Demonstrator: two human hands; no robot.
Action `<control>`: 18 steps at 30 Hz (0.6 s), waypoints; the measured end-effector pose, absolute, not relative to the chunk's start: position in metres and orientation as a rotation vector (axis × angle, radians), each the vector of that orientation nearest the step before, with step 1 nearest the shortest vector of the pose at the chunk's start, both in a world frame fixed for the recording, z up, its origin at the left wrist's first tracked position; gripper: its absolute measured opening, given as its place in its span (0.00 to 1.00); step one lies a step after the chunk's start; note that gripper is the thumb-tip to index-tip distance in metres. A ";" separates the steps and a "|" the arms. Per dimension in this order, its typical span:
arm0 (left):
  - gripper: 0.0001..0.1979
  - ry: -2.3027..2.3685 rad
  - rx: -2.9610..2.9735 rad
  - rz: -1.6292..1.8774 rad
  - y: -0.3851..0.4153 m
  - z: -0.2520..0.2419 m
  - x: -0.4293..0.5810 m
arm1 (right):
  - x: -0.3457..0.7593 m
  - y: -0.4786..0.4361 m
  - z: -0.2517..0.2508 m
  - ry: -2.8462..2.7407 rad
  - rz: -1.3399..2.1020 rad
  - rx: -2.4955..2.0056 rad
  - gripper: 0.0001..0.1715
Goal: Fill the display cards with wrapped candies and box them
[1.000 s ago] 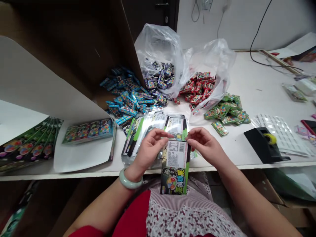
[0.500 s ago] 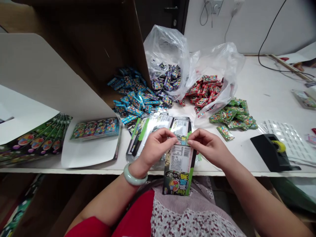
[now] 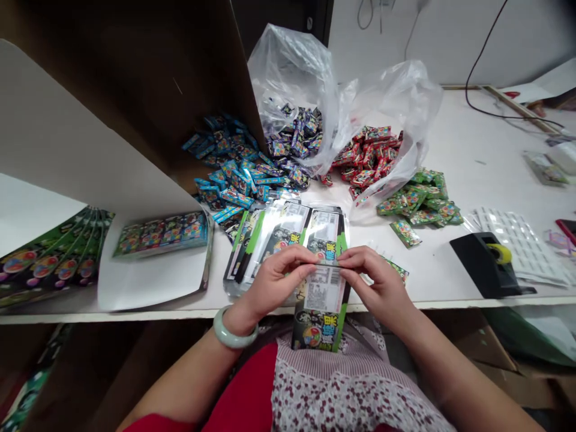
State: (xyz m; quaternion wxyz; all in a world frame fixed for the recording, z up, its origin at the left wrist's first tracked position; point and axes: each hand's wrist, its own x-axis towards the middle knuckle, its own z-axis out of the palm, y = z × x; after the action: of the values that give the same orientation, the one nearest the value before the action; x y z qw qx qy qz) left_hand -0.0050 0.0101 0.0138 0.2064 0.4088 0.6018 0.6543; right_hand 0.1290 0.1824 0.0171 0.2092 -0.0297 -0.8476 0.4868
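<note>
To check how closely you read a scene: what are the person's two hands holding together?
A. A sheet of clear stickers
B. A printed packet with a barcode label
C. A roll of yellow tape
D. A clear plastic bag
B. The left hand and the right hand both pinch the top of a long printed packet, whose barcode label faces up between them.

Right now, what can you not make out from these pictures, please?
Head view:
The black-and-green packet: its upper part is hidden by the left hand and right hand.
Its barcode label: print too small to read.
The blue packet pile: its far side is hidden by the brown cardboard panel.
The red item: cut off by the right edge.
</note>
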 end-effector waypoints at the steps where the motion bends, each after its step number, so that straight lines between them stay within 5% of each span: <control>1: 0.05 1.685 1.180 1.820 0.010 0.013 -0.005 | 0.129 0.180 0.015 -2.338 1.374 -0.109 0.04; 8: 0.06 1.789 1.252 1.702 0.006 0.005 -0.012 | 0.122 0.168 0.010 -2.164 1.542 -0.157 0.05; 12: 0.07 1.942 1.086 1.723 0.006 -0.001 -0.015 | 0.124 0.219 0.003 -2.382 1.747 -0.221 0.15; 18: 0.06 1.990 1.079 1.684 0.009 0.000 -0.018 | 0.148 0.324 -0.043 -2.486 1.039 -1.219 0.07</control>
State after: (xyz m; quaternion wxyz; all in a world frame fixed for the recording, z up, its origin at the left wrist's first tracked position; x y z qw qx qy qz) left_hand -0.0181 0.0086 0.0002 0.1597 0.3776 0.6963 0.5892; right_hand 0.1482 0.3244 -0.0434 0.0921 -0.4105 -0.8370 0.3499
